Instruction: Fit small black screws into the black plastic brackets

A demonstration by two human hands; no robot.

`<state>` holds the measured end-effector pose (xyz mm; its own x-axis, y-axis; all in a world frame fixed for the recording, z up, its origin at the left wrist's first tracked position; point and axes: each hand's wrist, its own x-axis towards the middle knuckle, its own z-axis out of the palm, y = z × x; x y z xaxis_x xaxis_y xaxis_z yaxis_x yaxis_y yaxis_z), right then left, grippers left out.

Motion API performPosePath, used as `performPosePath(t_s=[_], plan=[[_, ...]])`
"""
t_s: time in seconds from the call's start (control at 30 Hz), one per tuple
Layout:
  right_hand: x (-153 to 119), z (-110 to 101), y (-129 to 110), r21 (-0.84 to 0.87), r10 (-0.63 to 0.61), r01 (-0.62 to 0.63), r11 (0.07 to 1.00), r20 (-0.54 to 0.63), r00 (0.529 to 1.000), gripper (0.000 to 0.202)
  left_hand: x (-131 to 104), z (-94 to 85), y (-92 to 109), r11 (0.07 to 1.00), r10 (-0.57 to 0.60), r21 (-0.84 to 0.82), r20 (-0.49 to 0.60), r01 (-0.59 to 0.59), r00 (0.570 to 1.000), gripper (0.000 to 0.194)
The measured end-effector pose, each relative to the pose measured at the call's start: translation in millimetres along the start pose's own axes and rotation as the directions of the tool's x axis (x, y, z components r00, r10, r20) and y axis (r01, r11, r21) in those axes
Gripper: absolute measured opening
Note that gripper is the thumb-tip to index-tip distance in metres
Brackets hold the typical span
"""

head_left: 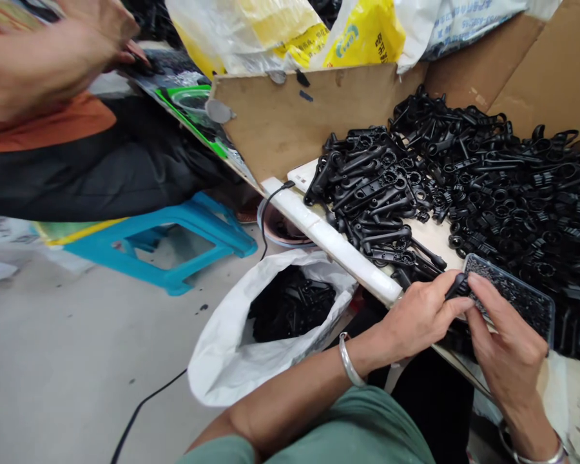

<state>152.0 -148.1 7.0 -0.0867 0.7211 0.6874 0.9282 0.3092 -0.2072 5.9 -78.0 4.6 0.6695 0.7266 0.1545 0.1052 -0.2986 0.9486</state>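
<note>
Near the table's front edge, my left hand (423,316) pinches a small black plastic part (456,286) between thumb and fingers. My right hand (505,338) touches the part's right end, its thumb and index finger pressed together there; anything tiny between those fingertips is hidden. Just behind and partly under my right hand lies a clear tray (551,316) of tiny dark pieces. Black molded parts with rings and handles (377,187) lie in a heap beyond my hands, and a larger pile (512,193) spreads to the right.
A white sack (222,361) holding black parts stands on the floor left of my arm, beside a round bucket (262,216). Another person in black trousers (101,167) sits by a blue stool (174,241). Cardboard walls (309,122) back the table, and a black cable (145,403) crosses the floor.
</note>
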Motion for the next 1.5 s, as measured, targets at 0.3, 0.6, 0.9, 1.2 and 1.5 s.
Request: performPosePath(t_s=[0.3, 0.6, 0.9, 1.2, 1.5], plan=[[-8.5, -20.2, 28.5, 0.486, 0.422, -0.596, 0.639, 0.427, 0.800, 0.039, -9.0, -9.9, 10.6, 0.958, 0.282, 0.056, 0.003, -0.282, 0.959, 0.039], [-2.8, -6.6, 8.6, 0.281, 0.538, -0.616, 0.736, 0.309, 0.784, 0.029, -12.9, 0.9, 0.6, 0.909, 0.342, 0.276, -0.065, -0.312, 0.938, 0.045], [51.3, 13.6, 43.2, 0.280, 0.298, -0.469, 0.838, 0.484, 0.823, 0.034, -4.6, -38.2, -2.4, 0.569, 0.395, 0.800, -0.061, -0.191, 0.917, 0.035], [115.3, 84.8, 72.7, -0.246, 0.154, -0.031, 0.969, 0.499, 0.853, 0.029, 5.7, -63.1, -25.3, 0.465, 0.283, 0.881, -0.054, -0.088, 0.958, 0.021], [121.4, 76.7, 92.9, -0.207, 0.165, -0.074, 0.976, 0.471, 0.867, 0.025, 29.9, -89.7, -13.0, 0.608, 0.279, 0.773, 0.005, -0.181, 0.960, 0.023]])
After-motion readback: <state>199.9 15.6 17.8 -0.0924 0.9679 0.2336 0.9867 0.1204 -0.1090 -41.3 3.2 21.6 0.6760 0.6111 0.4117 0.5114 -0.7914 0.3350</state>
